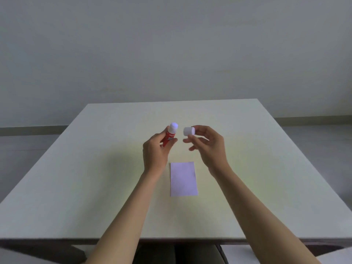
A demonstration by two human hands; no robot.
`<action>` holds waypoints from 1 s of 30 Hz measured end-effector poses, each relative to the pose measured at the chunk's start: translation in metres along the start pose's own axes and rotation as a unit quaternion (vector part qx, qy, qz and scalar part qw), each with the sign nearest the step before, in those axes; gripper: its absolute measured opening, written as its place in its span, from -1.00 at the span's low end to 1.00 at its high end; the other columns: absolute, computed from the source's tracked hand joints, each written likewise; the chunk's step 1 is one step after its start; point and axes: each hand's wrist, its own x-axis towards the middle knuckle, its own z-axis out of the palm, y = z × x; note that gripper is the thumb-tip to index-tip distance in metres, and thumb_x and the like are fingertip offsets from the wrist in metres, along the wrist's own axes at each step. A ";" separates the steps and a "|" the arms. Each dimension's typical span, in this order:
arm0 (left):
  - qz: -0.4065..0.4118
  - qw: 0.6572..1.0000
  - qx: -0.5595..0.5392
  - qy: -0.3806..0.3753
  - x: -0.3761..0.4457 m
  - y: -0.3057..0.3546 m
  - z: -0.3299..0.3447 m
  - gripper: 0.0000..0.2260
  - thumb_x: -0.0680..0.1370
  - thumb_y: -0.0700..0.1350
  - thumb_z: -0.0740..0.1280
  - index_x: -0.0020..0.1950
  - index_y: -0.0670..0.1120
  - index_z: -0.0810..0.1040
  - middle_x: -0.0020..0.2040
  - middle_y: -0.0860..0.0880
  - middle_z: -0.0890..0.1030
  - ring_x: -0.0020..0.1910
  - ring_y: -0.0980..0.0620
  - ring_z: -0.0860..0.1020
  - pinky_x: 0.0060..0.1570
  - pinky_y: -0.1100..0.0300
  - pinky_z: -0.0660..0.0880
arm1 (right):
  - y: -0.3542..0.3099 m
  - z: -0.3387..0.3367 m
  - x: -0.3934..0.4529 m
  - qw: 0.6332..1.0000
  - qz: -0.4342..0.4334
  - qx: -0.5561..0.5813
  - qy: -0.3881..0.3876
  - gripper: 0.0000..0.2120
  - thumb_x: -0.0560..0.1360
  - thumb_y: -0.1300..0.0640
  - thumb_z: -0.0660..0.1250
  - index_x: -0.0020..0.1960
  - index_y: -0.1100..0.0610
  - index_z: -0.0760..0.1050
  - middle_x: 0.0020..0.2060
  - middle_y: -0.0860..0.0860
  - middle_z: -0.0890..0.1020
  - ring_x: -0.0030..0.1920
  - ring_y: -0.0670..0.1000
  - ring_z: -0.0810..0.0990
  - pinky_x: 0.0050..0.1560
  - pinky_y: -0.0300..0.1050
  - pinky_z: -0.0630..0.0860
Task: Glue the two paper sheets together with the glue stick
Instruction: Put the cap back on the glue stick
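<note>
Above centre frame, my left hand [156, 149] is closed round the red glue stick [170, 136], tip bared; my right hand [206, 144] pinches its white cap [189, 131]. Only one paper [183, 179] is discernible, flat on the counter [95, 168] below. Stick: light, rigid, best gripped mid-barrel. Paper: thin, lift by an edge. Label unreadable.

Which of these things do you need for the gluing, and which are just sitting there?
Needed: glue stick in the left hand; its cap in the right hand; the paper.
Just there: the table; nothing else lies on it.
</note>
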 end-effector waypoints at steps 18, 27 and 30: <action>0.099 0.989 0.108 -0.029 -0.017 0.018 -0.025 -0.60 0.45 -0.13 0.45 0.28 -0.03 0.55 -0.10 -0.04 0.65 -0.25 0.05 0.48 -0.29 0.21 0.41 | -0.013 0.003 -0.005 0.994 -0.025 -0.101 -0.031 -0.88 0.46 0.18 0.43 -0.01 0.07 0.60 -0.17 -0.04 0.71 -0.20 -0.04 0.72 -0.17 -0.09 0.67; 0.154 0.966 0.203 -0.043 -0.016 0.030 -0.040 -0.64 0.47 -0.10 0.43 0.27 0.02 0.56 0.05 0.04 0.61 -0.06 0.03 0.61 -0.27 0.22 0.47 | -0.016 0.004 -0.008 0.949 -0.064 -0.305 -0.045 -0.77 0.47 0.00 0.38 -0.16 0.18 0.60 -0.35 0.06 0.69 -0.41 0.00 0.65 -0.28 -0.08 0.60; 0.154 0.959 0.231 -0.053 -0.018 0.032 -0.044 -0.64 0.48 -0.08 0.42 0.28 0.03 0.55 0.03 0.06 0.61 -0.08 0.03 0.60 -0.30 0.25 0.42 | -0.019 0.001 -0.011 0.923 -0.085 -0.372 -0.042 -0.67 0.42 -0.13 0.39 0.01 0.11 0.55 -0.23 -0.04 0.62 -0.33 0.06 0.59 -0.23 -0.05 0.54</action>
